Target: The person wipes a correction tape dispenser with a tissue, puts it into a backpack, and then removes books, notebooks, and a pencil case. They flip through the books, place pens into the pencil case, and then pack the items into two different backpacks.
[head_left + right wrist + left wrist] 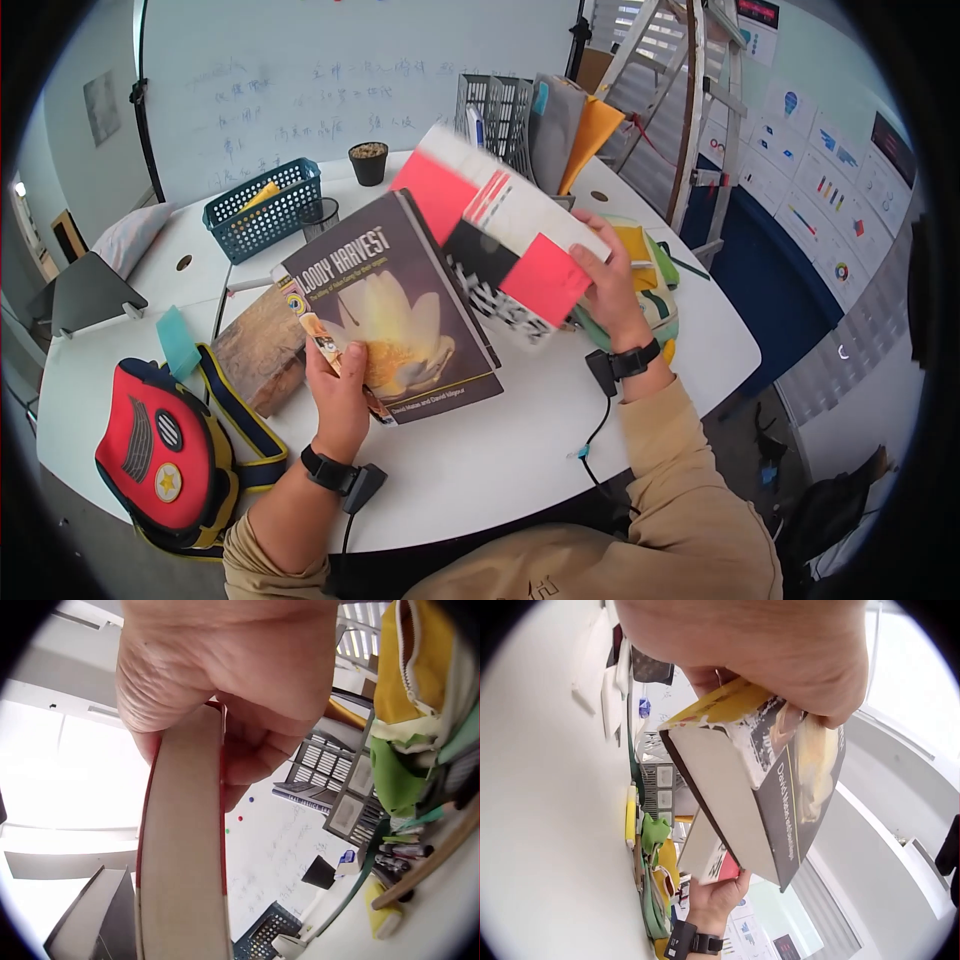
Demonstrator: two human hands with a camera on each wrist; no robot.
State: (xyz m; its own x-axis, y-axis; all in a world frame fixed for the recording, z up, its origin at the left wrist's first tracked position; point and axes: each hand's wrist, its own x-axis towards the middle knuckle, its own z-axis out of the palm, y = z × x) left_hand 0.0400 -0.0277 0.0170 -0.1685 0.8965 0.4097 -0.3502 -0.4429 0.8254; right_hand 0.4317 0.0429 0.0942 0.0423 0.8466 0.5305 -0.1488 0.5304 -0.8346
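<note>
My left hand (pixel 340 400) grips a thick dark book (pixel 400 300) with a pale flower on its cover by its lower left edge, thumb on the front. In the left wrist view the same book (pixel 787 817) shows its page block and a yellow spine. A red, white and black book (pixel 500 240) is pinched at its right edge by my right hand (pixel 610 285); it is tilted and partly behind the dark book. The right wrist view shows its page edge (pixel 184 840) between thumb and fingers. Both books are held above the table.
A brown book (pixel 255 345) lies left on the white table (pixel 450 480), near a red backpack (pixel 170 450). Behind stand a green basket (pixel 262 215), a potted plant (pixel 369 165) and file holders (pixel 495 110). A green and yellow bag (pixel 650 300) lies right.
</note>
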